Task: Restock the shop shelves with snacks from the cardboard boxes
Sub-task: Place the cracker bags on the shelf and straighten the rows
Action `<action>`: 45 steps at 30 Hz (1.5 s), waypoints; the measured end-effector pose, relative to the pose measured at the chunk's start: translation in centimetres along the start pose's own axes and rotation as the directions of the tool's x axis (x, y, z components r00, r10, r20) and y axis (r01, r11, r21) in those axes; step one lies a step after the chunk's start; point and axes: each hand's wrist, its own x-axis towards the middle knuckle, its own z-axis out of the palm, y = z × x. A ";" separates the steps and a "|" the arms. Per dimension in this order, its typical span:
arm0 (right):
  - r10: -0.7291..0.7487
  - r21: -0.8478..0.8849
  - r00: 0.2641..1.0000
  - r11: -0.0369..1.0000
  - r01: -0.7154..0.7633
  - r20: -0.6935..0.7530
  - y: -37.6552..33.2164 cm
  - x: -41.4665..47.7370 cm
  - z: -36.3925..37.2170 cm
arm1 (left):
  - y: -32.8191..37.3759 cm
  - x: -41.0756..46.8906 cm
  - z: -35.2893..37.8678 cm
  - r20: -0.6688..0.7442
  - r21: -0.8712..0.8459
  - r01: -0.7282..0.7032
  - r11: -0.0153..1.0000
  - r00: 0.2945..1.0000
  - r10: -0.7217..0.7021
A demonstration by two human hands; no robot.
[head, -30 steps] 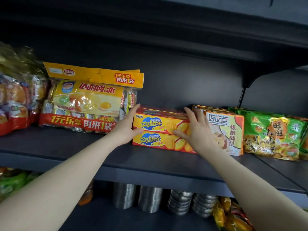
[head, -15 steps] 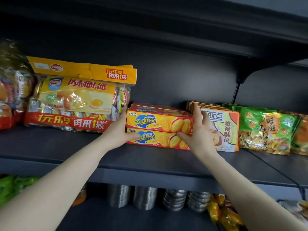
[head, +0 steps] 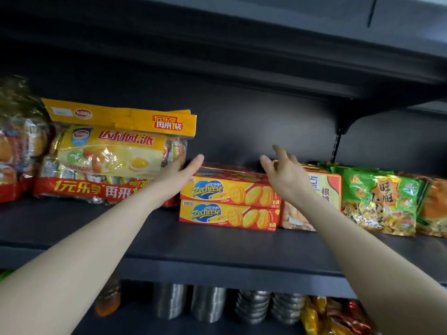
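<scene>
Centre frame: two Zecheese boxes (head: 229,193), yellow and red, stacked flat on the dark shelf (head: 217,247), fronts facing me. Left of them, a big yellow bag (head: 106,160) printed "1元乐享 再来1袋". Right of them, an orange carton (head: 327,187), then green packets (head: 379,201). Metal cans (head: 208,303) on the tier below. My left hand (head: 180,174) is flat-fingered at the stack's left end, my right hand (head: 284,175) spread over its right end; both slack, gripping nothing.
</scene>
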 end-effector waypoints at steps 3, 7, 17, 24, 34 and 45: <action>0.036 -0.138 0.977 0.990 -0.006 0.212 -1.0 3.2 1.0 | 1.1 2.7 0.5 0.046 0.008 0.102 0.995 0.994 -0.102; 0.104 -0.259 0.862 0.965 0.033 0.497 -1.7 4.7 3.0 | 0.8 4.9 1.8 0.064 0.153 0.093 0.984 0.993 -0.104; -0.036 -0.176 0.969 0.981 0.081 0.246 -0.6 4.4 3.8 | 0.5 4.1 1.3 0.040 0.394 -0.057 0.917 0.998 0.045; -0.690 -0.499 0.718 0.592 0.633 0.093 3.3 -2.6 4.7 | -2.2 -0.6 2.8 0.325 0.852 -0.506 0.133 0.711 0.623; -0.613 -0.584 0.783 0.600 0.547 0.104 3.1 -2.9 6.6 | -2.8 0.0 4.1 0.268 0.897 -0.420 0.139 0.766 0.584; -0.495 -0.501 0.839 0.679 0.536 0.226 1.1 -5.2 5.3 | 1.1 -2.5 7.8 0.114 0.923 -0.281 0.264 0.853 0.510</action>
